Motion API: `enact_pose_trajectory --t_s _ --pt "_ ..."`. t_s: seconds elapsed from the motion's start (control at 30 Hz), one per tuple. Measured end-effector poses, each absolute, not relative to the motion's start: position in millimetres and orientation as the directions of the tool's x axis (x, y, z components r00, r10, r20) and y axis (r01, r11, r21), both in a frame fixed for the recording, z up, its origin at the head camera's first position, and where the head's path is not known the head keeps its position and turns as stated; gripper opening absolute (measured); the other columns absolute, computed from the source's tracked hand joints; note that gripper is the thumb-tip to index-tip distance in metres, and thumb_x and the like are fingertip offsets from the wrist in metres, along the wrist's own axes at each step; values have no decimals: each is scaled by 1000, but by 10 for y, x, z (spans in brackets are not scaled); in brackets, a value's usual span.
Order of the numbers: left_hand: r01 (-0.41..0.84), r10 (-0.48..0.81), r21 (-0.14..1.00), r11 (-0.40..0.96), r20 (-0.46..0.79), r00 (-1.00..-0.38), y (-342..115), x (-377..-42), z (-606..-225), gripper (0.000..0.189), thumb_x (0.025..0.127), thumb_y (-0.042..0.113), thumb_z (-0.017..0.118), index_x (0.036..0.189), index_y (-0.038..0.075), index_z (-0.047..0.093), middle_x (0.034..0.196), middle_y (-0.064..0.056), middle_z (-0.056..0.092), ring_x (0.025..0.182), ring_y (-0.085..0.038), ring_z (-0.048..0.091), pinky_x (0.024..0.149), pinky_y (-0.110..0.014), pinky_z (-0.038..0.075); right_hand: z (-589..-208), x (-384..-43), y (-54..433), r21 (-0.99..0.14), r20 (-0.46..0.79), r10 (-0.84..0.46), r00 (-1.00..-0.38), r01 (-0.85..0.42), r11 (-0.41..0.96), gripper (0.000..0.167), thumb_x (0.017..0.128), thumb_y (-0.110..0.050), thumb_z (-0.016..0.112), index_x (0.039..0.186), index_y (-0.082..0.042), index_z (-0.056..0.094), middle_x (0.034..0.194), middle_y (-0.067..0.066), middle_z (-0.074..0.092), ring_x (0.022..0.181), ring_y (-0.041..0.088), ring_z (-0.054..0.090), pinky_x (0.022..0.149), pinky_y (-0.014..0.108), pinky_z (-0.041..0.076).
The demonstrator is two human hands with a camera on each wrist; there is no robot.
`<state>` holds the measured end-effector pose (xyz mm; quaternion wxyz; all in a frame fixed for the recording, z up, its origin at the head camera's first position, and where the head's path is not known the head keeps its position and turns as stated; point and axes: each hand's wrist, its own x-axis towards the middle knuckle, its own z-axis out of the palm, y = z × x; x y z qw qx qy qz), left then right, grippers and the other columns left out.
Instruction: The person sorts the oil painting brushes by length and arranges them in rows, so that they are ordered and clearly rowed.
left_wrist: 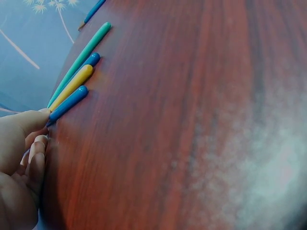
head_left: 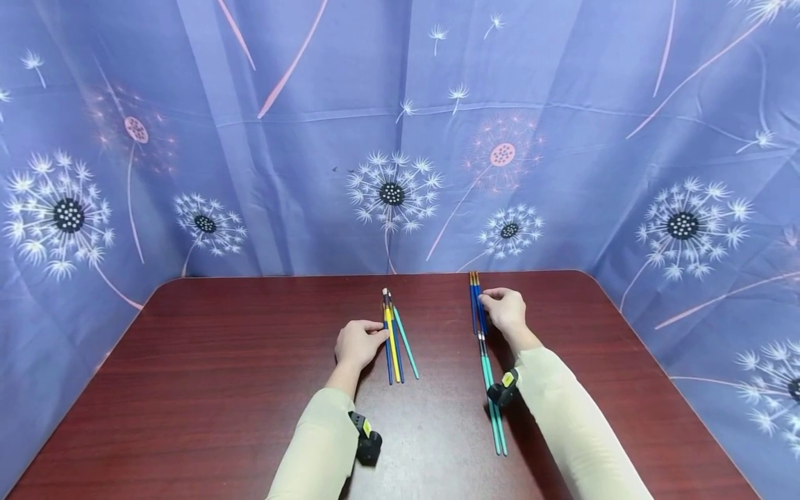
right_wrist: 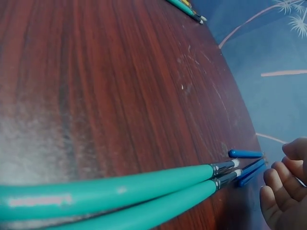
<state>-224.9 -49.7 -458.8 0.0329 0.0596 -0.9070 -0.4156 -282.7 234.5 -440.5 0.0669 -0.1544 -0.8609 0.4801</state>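
Note:
In the head view, my left hand [head_left: 359, 342] pinches a blue paintbrush [head_left: 389, 361] at the left side of a small bunch. Beside that brush lie a yellow paintbrush [head_left: 392, 347], another blue one and a slanted green paintbrush [head_left: 406, 344]. The left wrist view shows the thumb against the blue handle [left_wrist: 69, 103], next to the yellow handle [left_wrist: 74, 86]. My right hand [head_left: 505, 309] has its thumb and finger at the rightmost of several blue paintbrushes [head_left: 473, 305] by the far edge. Its fingertip contact is partly hidden in the right wrist view.
Two green paintbrushes [head_left: 490, 396] lie side by side below the blue ones, their bristles meeting the blue handle ends. The dark red wooden table [head_left: 219, 389] ends at a blue curtain [head_left: 300, 173] with dandelion prints. Wrist cameras [head_left: 369, 444] hang from both sleeves.

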Motion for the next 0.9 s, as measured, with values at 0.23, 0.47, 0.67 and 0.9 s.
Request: enact_pose_trajectory --t_s 0.23,0.47,0.67,0.9 --pt "-86 -135 754 651 4 -991 -493 -2255 -4590 24 83 35 70 101 21 76 88 2 75 81 -18 68 63 -32 49 -4370 -2778 2290 -835 6 330 -944 177 522 27 89 -21 62 108 -3 70 99 16 70 59 9 57 53 23 50" --pt "-97 -149 753 651 2 -989 -489 -2260 -4607 23 82 35 71 101 21 76 87 2 74 80 -17 67 61 -32 49 -4333 -2730 2193 -812 85 321 -943 121 571 25 87 -21 65 105 -4 72 98 15 72 81 18 63 69 24 48" --pt "-106 -152 756 646 -8 -988 -489 -2257 -4611 23 83 35 70 101 22 76 88 2 74 80 -17 67 61 -31 48 -4313 -2679 2095 -821 104 300 -948 89 564 25 86 -20 66 104 -4 72 94 14 72 74 12 58 68 22 45" --pt "-106 -152 752 651 -8 -988 -479 -2253 -4604 23 83 35 70 101 22 76 89 2 74 81 -17 67 61 -31 48 -4306 -2635 1985 -845 87 270 -959 72 530 25 86 -19 66 105 -5 72 92 13 72 66 8 58 62 21 46"
